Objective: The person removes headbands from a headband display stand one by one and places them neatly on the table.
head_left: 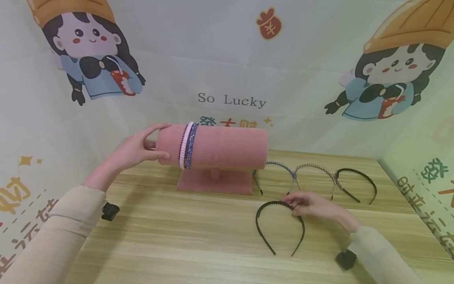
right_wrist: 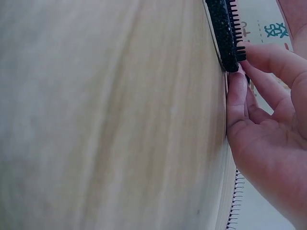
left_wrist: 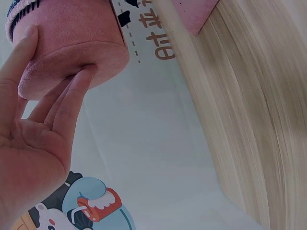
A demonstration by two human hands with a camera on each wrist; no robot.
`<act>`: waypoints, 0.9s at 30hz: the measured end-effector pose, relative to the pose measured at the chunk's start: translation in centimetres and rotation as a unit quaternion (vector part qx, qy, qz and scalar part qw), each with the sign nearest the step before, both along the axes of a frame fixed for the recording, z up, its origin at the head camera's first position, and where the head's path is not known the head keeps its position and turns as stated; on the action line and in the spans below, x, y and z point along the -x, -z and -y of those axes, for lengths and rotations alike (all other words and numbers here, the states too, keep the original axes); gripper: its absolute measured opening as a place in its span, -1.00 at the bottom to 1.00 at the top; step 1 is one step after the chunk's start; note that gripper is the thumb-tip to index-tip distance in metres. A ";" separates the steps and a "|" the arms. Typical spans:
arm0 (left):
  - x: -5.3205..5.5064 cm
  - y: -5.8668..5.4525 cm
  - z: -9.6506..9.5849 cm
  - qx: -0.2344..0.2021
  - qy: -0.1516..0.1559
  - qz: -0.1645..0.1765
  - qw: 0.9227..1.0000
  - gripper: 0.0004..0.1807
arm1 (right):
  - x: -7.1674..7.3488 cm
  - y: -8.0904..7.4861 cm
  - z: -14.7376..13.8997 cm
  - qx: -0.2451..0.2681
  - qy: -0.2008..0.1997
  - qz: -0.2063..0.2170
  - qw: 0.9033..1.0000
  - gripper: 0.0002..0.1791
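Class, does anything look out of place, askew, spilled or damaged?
Nothing stands out: no spill or breakage shows. The pink velvety cylinder sits on its base, with a pale fabric-like headband and a glittery blue one around it. The right hand pinches a black toothed headband; three arched blue, brownish and black headbands lie side by side.

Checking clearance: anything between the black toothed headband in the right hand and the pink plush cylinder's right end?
Yes, low: the blue toothed headband, on the wood tabletop near the cylinder. Nothing visible blocks the way above it.

Left sleeve [head_left: 53, 240] cream, creased near cuff [head_left: 83, 201]; right sleeve [head_left: 381, 252] also cream; left wrist camera [head_left: 110, 211], right wrist camera [head_left: 346, 259] small, black.
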State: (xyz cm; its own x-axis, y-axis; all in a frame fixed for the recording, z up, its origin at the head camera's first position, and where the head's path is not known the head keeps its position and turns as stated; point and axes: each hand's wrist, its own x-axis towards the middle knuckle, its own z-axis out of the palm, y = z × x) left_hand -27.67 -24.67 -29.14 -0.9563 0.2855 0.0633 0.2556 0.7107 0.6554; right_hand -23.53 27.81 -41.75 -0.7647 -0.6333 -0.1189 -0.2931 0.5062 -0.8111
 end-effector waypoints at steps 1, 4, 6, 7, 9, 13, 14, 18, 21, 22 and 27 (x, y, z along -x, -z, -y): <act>0.0 0.0 0.0 0.001 0.002 0.000 1.000 -0.04 | 0.0 0.0 0.0 0.000 0.001 0.001 1.000 -0.48; -0.1 -0.1 0.0 0.004 0.003 0.003 1.000 -0.03 | -0.1 0.1 0.0 -0.008 0.014 0.003 1.000 -0.48; -0.1 -0.1 0.0 0.001 0.004 0.005 1.000 -0.03 | -0.2 0.1 0.1 -0.010 0.026 0.005 1.000 -0.49; -0.1 -0.1 -0.1 -0.001 0.004 0.006 1.000 -0.03 | -0.3 0.1 0.1 -0.010 0.031 0.005 0.999 -0.50; 0.0 -0.1 0.0 -0.006 0.001 0.008 1.000 -0.04 | -0.3 0.0 0.2 -0.008 0.040 0.005 0.999 -0.50; 0.0 0.0 0.0 -0.009 -0.001 0.012 1.000 -0.04 | -0.5 -0.1 0.5 0.007 0.057 0.014 0.998 -0.51; 0.0 0.0 0.0 -0.009 -0.001 0.013 1.000 -0.04 | -0.5 -0.1 0.6 0.011 0.060 0.016 0.998 -0.51; 0.0 0.0 0.0 -0.013 0.001 0.014 1.000 -0.04 | -0.5 0.0 0.8 0.022 0.073 0.023 0.997 -0.53; 0.0 0.0 0.0 -0.013 0.002 0.013 1.000 -0.04 | -0.6 0.0 1.0 0.020 0.089 0.024 0.996 -0.54; 0.0 -0.1 0.0 -0.012 0.005 0.011 1.000 -0.04 | -0.7 0.0 1.1 0.018 0.095 0.024 0.995 -0.53; 0.0 -0.1 0.0 -0.010 0.007 0.011 1.000 -0.05 | -1.0 -0.2 1.5 0.012 0.125 0.026 0.992 -0.54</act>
